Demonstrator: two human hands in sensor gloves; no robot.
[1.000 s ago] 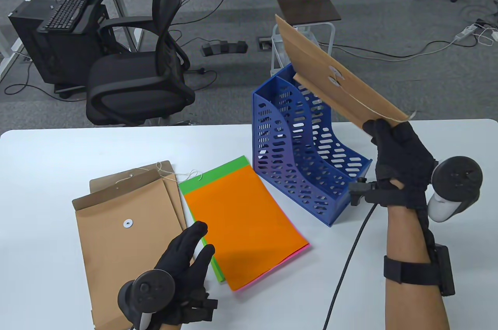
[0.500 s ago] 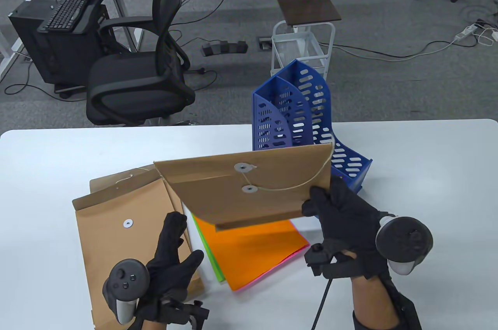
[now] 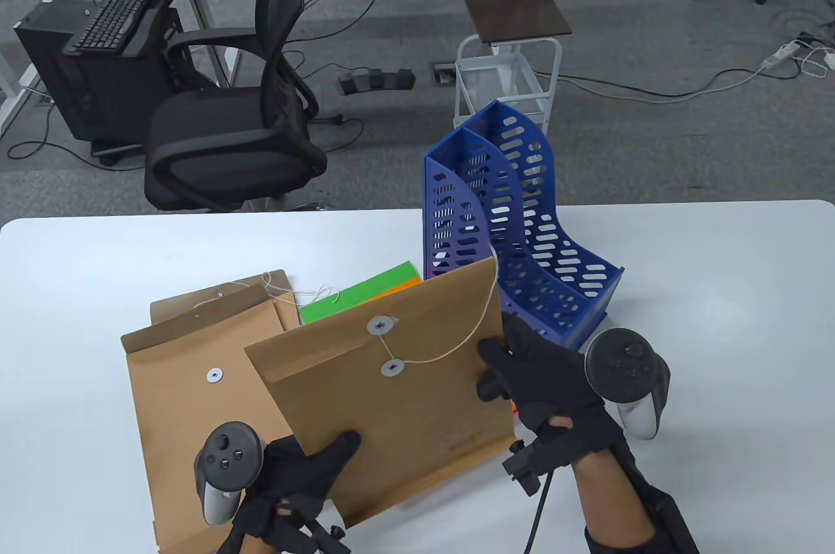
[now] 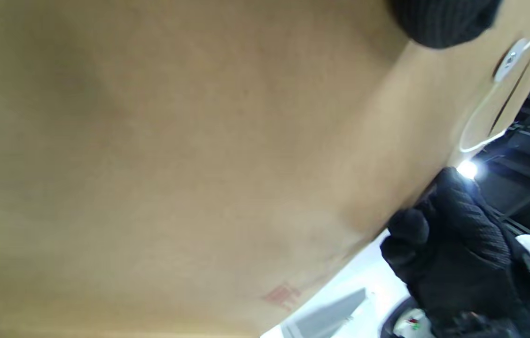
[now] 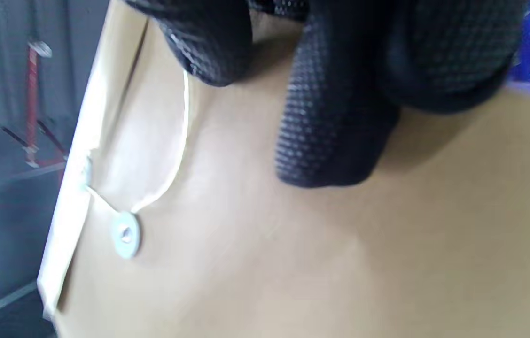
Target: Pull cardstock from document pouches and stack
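Note:
A brown string-tie document pouch (image 3: 391, 397) is held low over the table, its flap tied shut with string between two white discs. My right hand (image 3: 522, 378) grips its right edge. My left hand (image 3: 313, 462) grips its near left corner, thumb on top. The pouch fills the left wrist view (image 4: 175, 164) and the right wrist view (image 5: 293, 258), where my right fingers (image 5: 331, 117) press on it. It covers most of the cardstock stack (image 3: 365, 293); only a green corner and an orange sliver show. Two other pouches (image 3: 189, 384) lie flat at the left.
A blue two-slot magazine file (image 3: 515, 254) stands behind my right hand. The white table (image 3: 717, 319) has bare surface to the right and far left. Beyond the table's far edge are an office chair (image 3: 248, 123) and a small white cart (image 3: 509, 64).
My right hand brought the pouch from high above the file down and left over the cardstock stack. My left hand rose from the table and took hold of its near corner.

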